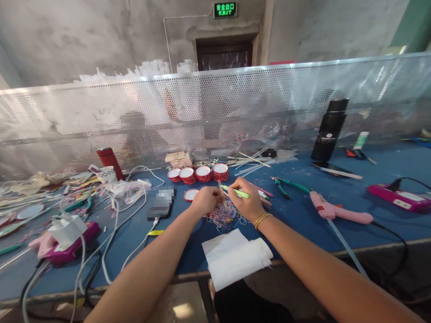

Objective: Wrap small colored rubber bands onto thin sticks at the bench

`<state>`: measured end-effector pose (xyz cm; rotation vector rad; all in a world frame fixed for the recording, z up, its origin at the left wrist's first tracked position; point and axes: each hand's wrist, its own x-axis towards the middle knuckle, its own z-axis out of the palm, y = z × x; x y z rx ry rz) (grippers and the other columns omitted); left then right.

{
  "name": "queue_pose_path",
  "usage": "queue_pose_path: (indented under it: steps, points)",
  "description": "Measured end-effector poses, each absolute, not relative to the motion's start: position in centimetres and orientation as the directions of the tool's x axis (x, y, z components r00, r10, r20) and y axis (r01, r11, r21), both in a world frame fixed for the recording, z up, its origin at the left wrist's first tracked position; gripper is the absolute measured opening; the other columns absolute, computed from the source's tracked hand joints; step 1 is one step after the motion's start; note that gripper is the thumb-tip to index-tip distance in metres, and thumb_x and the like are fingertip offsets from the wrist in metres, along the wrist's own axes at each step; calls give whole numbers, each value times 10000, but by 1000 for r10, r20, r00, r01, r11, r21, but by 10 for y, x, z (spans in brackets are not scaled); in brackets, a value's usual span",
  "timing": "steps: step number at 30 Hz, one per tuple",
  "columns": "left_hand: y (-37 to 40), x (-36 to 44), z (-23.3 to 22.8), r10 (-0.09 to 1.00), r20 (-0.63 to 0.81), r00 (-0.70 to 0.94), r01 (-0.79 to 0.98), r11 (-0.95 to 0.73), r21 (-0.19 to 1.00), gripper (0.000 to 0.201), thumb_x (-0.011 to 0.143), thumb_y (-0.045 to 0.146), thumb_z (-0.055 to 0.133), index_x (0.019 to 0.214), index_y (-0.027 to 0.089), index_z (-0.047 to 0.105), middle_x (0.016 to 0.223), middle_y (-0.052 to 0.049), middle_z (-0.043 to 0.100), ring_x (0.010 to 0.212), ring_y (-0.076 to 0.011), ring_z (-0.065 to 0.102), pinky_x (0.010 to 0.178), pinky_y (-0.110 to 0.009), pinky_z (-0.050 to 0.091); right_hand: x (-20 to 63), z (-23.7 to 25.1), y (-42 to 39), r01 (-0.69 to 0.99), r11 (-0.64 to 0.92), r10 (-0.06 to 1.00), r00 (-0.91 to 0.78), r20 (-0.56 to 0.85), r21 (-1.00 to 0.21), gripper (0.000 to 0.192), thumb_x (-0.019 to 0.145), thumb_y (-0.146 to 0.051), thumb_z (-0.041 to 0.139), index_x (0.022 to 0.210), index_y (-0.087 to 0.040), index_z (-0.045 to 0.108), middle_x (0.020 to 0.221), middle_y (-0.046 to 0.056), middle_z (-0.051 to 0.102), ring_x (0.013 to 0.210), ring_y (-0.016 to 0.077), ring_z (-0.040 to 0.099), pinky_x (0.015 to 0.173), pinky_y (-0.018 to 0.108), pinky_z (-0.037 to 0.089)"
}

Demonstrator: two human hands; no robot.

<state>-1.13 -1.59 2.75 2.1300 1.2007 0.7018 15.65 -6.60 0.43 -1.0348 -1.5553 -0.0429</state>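
My left hand pinches a thin, pale, flat stick that stands nearly upright. My right hand, with a gold bracelet at the wrist, is closed around a yellow-green marker. Its far end meets or nearly meets the stick; I cannot tell which. Beneath both hands spreads a tangled heap of thin multicoloured strands. Just left of my left hand lies a red-rimmed white disc. Several stacks of similar red-and-white discs stand behind. More pens or sticks lie beside my right hand.
White cloth hangs over the table's front edge. Right: green-handled pliers, pink glue gun, black flask, magenta power strip. Left: phone, white cables, another power strip, red bottle. A perforated metal panel closes the back.
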Motion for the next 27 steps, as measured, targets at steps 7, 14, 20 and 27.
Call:
queue_pose_path:
  steps: [7, 14, 20, 27]
  points:
    - [-16, -10, 28, 886, 156, 437, 560, -404, 723, 247, 752, 376, 639, 665, 145, 653, 584, 15, 533, 557, -117, 432, 520, -247, 289, 157, 4, -64, 629, 592, 577, 105, 810, -504, 154, 875, -266, 560, 737, -259, 494, 666, 0, 613, 652, 194, 569, 628, 305, 416]
    - [-21, -10, 33, 887, 143, 439, 570, -397, 719, 258, 762, 385, 631, 677, 145, 676, 583, 10, 543, 562, -122, 430, 523, -254, 284, 157, 5, -64, 636, 592, 557, 122, 822, -495, 153, 880, -279, 555, 741, -262, 492, 656, -2, 604, 648, 195, 570, 630, 306, 416]
    - [-20, -10, 32, 872, 174, 458, 567, -438, 698, 245, 769, 363, 607, 669, 144, 653, 599, 12, 543, 572, -120, 429, 537, -258, 286, 155, 4, -66, 625, 596, 573, 109, 813, -504, 149, 881, -280, 563, 748, -260, 500, 671, 0, 613, 661, 192, 574, 632, 300, 414]
    - [-21, -9, 34, 888, 142, 438, 576, -398, 714, 221, 771, 341, 616, 675, 146, 655, 584, 20, 528, 553, -114, 418, 529, -255, 276, 157, 3, -63, 643, 582, 566, 120, 816, -498, 160, 877, -265, 566, 735, -259, 491, 657, -2, 608, 644, 192, 568, 635, 304, 401]
